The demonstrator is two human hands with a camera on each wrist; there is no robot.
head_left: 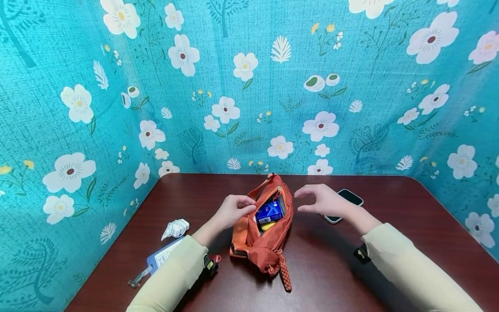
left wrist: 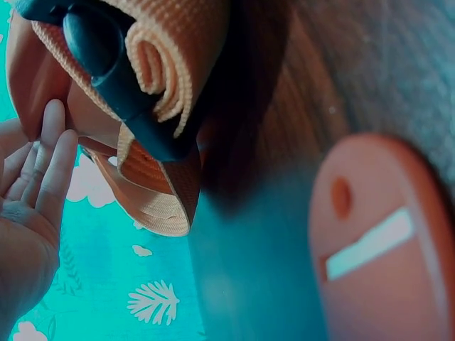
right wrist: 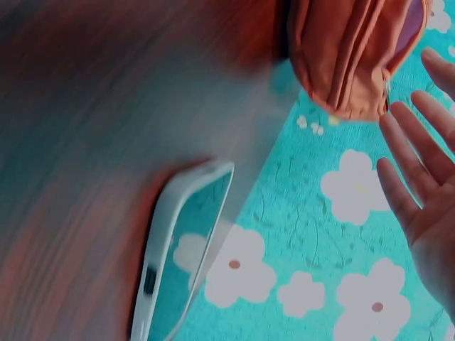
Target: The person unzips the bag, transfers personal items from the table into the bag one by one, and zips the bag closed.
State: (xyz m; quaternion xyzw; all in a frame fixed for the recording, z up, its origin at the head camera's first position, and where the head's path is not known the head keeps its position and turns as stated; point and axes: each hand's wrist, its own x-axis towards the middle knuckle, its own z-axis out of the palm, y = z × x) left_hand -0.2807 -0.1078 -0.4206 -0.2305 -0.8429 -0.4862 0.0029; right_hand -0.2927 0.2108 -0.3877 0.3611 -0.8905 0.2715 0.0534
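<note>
An orange-red fabric waist bag (head_left: 269,242) lies unzipped on the table. Through its opening show a blue box (head_left: 270,211) with a barcode and something yellow (head_left: 267,226). At the opening's left edge my left hand (head_left: 231,210) pinches the fabric; the left wrist view shows its fingers against the bag beside a rolled strap (left wrist: 160,71) and black buckle (left wrist: 106,64). My right hand (head_left: 321,200) hovers just right of the bag, apart from it, fingers spread and holding nothing, as the right wrist view also shows.
A phone (head_left: 351,197) lies under and behind the right forearm. Left of the bag are a bundled white cable (head_left: 176,228) and a blue card holder (head_left: 156,258) with a clip, partly hidden by the left sleeve. Flowered teal cloth (head_left: 249,86) surrounds the table (head_left: 319,273).
</note>
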